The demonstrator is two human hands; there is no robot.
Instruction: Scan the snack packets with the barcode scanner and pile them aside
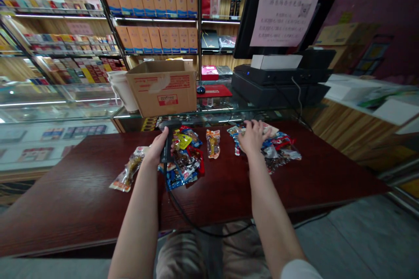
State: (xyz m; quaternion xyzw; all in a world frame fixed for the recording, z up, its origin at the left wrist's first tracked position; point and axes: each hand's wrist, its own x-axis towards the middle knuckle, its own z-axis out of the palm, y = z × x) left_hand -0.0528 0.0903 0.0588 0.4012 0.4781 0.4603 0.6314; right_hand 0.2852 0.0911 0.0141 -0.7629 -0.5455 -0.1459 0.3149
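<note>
My left hand [155,149] is wrapped round the black handle of a corded barcode scanner [166,144], its head pointing forward. A black cable [183,214] runs from its base toward the table's front edge. Beside and beneath the scanner lies a pile of shiny snack packets [188,163] in blue, red and yellow. To the left of my forearm is a clear-and-orange snack packet [128,172]. One similar packet [213,144] lies alone between the piles. My right hand [252,137] rests over another heap of snack packets [278,147], fingers apart; the fingertips' contact is partly hidden.
The dark red wooden table [222,196] abuts a glass counter. An open cardboard box [163,89] and a white bucket-like container [126,93] stand on that counter. A monitor with a paper notice [283,17] and a black cash register base [278,89] are at the back right.
</note>
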